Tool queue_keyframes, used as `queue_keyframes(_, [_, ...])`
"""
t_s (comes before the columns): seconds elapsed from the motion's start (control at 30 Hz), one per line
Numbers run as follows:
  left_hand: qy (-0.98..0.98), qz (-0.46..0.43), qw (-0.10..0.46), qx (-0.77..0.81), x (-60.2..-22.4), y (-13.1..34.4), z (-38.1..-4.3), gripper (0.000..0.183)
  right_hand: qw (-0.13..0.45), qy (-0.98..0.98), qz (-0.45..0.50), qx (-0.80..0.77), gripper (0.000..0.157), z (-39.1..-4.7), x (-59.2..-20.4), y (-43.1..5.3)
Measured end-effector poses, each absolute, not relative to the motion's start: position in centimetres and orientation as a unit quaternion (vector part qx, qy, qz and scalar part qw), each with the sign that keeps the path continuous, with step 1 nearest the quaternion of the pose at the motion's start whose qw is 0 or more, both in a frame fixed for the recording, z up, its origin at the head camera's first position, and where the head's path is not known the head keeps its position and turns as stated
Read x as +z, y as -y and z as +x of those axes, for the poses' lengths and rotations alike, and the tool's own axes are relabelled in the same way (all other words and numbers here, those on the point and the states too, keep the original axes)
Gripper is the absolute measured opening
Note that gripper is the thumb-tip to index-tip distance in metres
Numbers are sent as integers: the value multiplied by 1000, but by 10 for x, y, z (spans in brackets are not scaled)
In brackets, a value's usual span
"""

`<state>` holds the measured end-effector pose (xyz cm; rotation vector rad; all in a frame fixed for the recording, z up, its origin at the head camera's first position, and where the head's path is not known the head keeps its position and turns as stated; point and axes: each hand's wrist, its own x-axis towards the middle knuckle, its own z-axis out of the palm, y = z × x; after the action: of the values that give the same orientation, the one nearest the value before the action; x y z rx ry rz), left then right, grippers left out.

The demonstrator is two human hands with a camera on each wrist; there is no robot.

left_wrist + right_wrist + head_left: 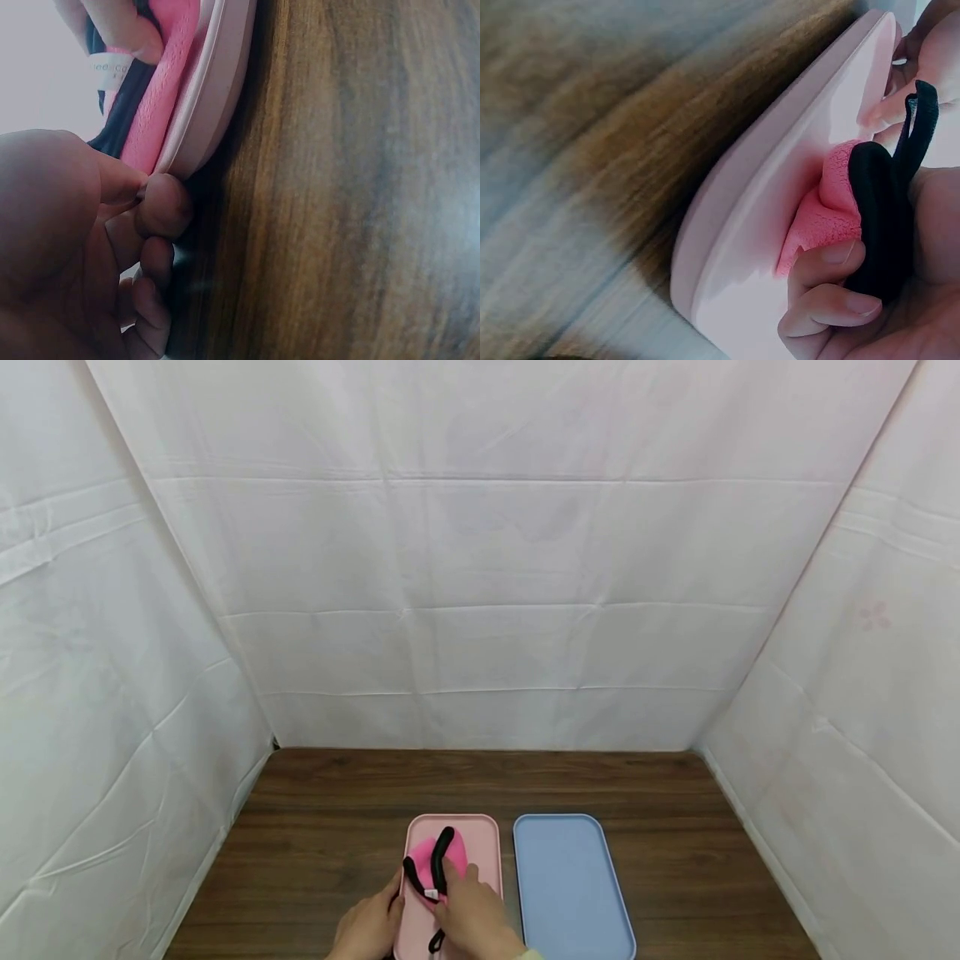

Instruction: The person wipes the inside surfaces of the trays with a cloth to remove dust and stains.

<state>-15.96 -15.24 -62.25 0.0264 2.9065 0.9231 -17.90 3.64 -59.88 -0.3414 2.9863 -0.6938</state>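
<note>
A soft pink fleecy piece with black trim [422,857] lies bunched on the pink tray [486,852]; its exact kind is unclear. It carries a white label [109,70] and a small black loop [922,124]. My right hand [476,917] grips the pink piece, its fingers curled over the black trim in the right wrist view. At the tray's left edge, my left hand [369,927] pinches the rim between thumb and forefinger. The palm side of the right hand hides part of the pink piece.
A blue tray [573,885] lies just right of the pink one, a narrow gap between them. Both rest on a dark wooden table [322,827]. White cloth walls [487,652] enclose the back and both sides.
</note>
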Motion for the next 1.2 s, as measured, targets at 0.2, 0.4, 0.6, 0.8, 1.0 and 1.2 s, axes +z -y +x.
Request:
queue_keyframes(0.2, [-953,7,50,299,-624,152,-160,48,12,-974,-101,-205,64,-188,-604,-26])
queue_keyframes(0.4, [-953,-4,52,298,-625,151,-159,46,5,-975,-90,-201,68,-193,-605,-20])
queue_keyframes(0.6, [-954,-8,51,296,-623,149,-159,45,7,-977,-79,-199,69,-196,-607,-17])
queue_keyframes(0.8, [-956,-4,40,291,-623,150,-160,45,-8,-978,-77,-194,69,-202,-608,-13])
queue_keyframes(1.0, [-955,-7,36,294,-623,151,-159,44,-18,-978,-70,-197,70,-205,-610,-9])
queue_keyframes(1.2, [-951,-7,53,303,-622,151,-160,45,-26,-981,-61,-180,69,-210,-613,-9])
